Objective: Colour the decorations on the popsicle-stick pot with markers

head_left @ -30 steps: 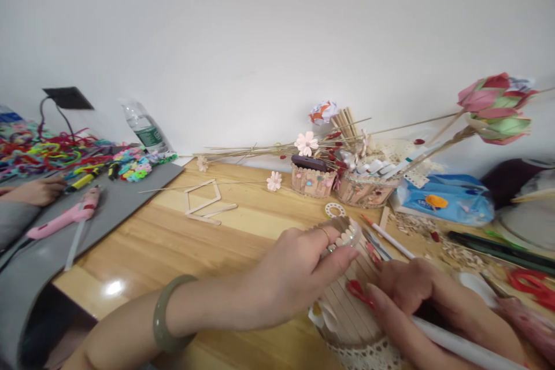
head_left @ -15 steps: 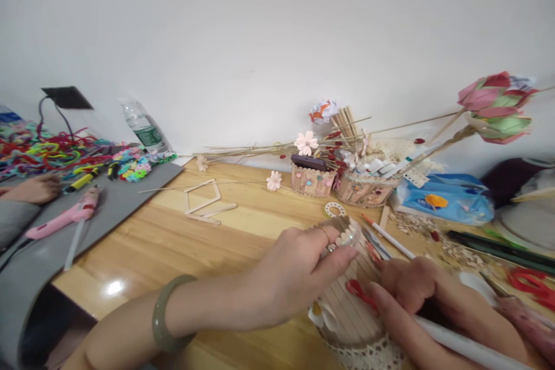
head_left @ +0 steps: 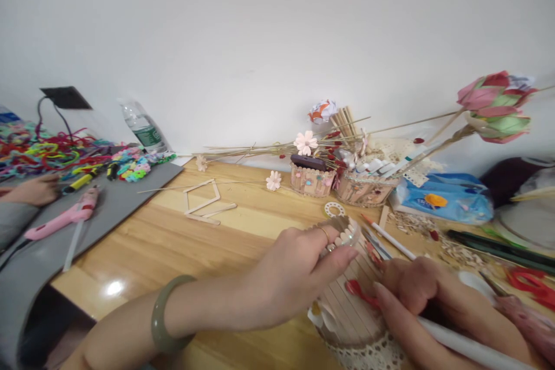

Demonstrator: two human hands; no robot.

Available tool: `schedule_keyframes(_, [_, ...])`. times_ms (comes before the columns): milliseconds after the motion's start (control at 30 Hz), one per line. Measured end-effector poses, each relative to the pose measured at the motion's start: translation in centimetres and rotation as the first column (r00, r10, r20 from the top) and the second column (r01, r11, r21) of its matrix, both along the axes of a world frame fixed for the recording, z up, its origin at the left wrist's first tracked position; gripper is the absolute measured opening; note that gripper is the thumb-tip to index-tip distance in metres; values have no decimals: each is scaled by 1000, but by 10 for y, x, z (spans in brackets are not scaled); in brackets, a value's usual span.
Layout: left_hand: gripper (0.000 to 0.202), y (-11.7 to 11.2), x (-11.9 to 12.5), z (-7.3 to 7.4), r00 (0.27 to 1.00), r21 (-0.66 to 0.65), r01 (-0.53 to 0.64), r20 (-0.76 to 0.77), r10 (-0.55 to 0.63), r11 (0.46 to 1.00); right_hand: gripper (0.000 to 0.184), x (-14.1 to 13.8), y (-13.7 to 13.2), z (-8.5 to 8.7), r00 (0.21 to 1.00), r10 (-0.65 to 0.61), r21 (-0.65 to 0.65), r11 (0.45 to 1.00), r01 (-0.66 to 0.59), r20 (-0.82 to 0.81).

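A holder made of craft sticks (head_left: 342, 300) lies tilted in front of me, with white lace trim (head_left: 368, 354) round its lower end and red marks (head_left: 361, 292) on its side. My left hand (head_left: 299, 269) grips its upper rim, fingers over the rounded stick ends and thumb along the side. My right hand (head_left: 437, 295) is closed round a white-handled pen or brush (head_left: 468, 341) close against the holder's side, by the red marks. The tool's tip is hidden behind the fingers. A white and yellow petal-like shape (head_left: 321, 317) shows at the holder's left side.
Behind stand two decorated stick baskets (head_left: 312, 180) and a blue wipes pack (head_left: 442, 199). Scissors (head_left: 376, 243), wood shavings (head_left: 459, 251) and a green tool (head_left: 498, 251) lie right. Leftward are loose sticks (head_left: 203, 203), a pink glue gun (head_left: 65, 219) and another person's hand (head_left: 32, 189).
Almost nothing differs. My right hand has shifted very slightly at the holder's side; my left hand keeps its hold on the rim.
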State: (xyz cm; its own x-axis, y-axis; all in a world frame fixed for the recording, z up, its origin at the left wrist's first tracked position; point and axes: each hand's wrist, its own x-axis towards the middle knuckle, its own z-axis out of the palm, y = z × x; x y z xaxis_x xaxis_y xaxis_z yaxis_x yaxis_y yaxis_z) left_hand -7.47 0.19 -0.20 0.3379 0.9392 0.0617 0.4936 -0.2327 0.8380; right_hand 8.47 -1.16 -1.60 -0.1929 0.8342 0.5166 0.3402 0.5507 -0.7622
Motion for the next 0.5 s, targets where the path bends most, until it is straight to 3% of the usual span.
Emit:
schedule_keyframes(200, [28,0,0,-1,1000,5,5,-4,-5,1000,28,-2,-1,-2,998,-2,-52,999,-1,-65])
schedule_keyframes(500, [29,0,0,-2,1000,-13,1,-7,-1,1000,29,-3,-1,-1,996,28,-17,999,-30,-90])
